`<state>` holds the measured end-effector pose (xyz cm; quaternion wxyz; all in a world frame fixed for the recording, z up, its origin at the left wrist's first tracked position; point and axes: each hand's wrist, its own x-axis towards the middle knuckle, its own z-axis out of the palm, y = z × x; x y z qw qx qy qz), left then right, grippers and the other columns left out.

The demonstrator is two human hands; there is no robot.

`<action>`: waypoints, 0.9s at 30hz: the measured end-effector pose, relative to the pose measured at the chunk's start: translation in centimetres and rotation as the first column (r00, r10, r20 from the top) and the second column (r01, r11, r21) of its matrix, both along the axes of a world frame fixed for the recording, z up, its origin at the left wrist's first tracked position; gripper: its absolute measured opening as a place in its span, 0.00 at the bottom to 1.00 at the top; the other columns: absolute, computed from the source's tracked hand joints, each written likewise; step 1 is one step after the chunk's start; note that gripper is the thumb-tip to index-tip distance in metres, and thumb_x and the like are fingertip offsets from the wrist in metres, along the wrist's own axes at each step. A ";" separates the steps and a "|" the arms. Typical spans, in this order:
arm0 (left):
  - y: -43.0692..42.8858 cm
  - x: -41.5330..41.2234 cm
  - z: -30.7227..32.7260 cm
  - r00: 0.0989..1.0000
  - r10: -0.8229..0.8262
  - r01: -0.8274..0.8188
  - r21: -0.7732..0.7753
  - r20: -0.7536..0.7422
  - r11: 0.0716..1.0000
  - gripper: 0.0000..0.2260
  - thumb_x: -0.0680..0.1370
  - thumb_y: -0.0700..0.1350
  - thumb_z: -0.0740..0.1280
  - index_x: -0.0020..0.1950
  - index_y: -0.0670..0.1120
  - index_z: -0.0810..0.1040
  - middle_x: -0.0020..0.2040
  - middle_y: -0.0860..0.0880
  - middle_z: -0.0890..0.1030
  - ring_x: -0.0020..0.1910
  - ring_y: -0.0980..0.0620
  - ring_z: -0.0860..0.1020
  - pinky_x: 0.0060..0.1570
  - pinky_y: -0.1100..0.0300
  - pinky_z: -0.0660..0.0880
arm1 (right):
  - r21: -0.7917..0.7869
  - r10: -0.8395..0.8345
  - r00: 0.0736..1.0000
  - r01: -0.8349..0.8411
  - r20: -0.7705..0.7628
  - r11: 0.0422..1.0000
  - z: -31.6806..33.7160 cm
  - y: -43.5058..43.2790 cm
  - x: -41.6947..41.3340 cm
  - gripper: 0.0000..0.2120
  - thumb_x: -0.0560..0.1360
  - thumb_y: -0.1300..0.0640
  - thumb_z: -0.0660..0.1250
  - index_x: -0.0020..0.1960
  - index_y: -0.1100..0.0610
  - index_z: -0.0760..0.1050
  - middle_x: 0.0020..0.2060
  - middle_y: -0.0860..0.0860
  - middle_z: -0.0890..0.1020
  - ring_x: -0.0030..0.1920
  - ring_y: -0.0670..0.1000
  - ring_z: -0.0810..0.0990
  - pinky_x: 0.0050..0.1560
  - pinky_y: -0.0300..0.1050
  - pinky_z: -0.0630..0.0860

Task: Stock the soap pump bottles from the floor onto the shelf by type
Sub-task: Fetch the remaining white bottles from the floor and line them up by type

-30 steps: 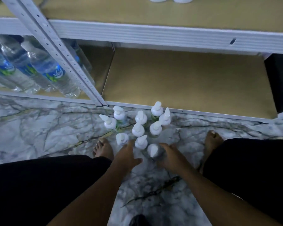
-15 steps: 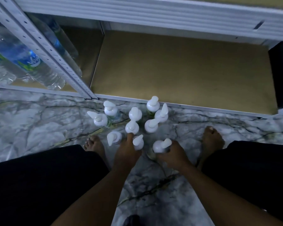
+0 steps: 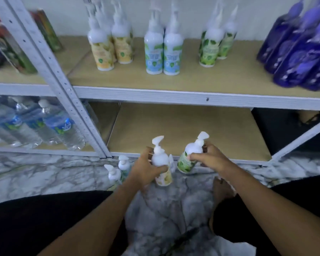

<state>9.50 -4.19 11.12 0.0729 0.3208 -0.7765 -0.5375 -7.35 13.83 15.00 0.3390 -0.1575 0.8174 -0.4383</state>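
My left hand (image 3: 146,168) grips a yellow-labelled pump bottle (image 3: 162,163), lifted off the floor. My right hand (image 3: 209,157) grips a green-labelled pump bottle (image 3: 189,156), tilted right. Two white pump tops of floor bottles (image 3: 118,169) show left of my left hand; others are hidden behind my hands. On the upper shelf (image 3: 174,80) stand yellow-labelled bottles (image 3: 109,45), blue-labelled bottles (image 3: 163,50) and green-labelled bottles (image 3: 212,45), in separate groups.
Purple bottles (image 3: 299,52) crowd the upper shelf's right end. The lower shelf board (image 3: 183,130) lies behind my hands. A white perforated upright (image 3: 50,71) divides off a left bay with water bottles (image 3: 44,124) and spray cans (image 3: 17,43). Marble floor (image 3: 35,172) lies below.
Both hands closed on bottles in the floor cluster and lifted them. My view tilted up, bringing the stocked upper shelf into sight.
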 end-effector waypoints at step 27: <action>2.7 -3.0 20.7 0.876 0.223 0.043 0.529 -0.428 0.847 0.23 0.74 0.58 0.72 0.65 0.50 0.73 0.56 0.39 0.83 0.50 0.37 0.85 0.48 0.40 0.82 | -0.649 -0.061 0.941 0.276 0.333 0.709 17.5 -1.2 2.5 0.25 0.70 0.37 0.70 0.60 0.51 0.82 0.51 0.56 0.85 0.51 0.55 0.83 0.59 0.57 0.78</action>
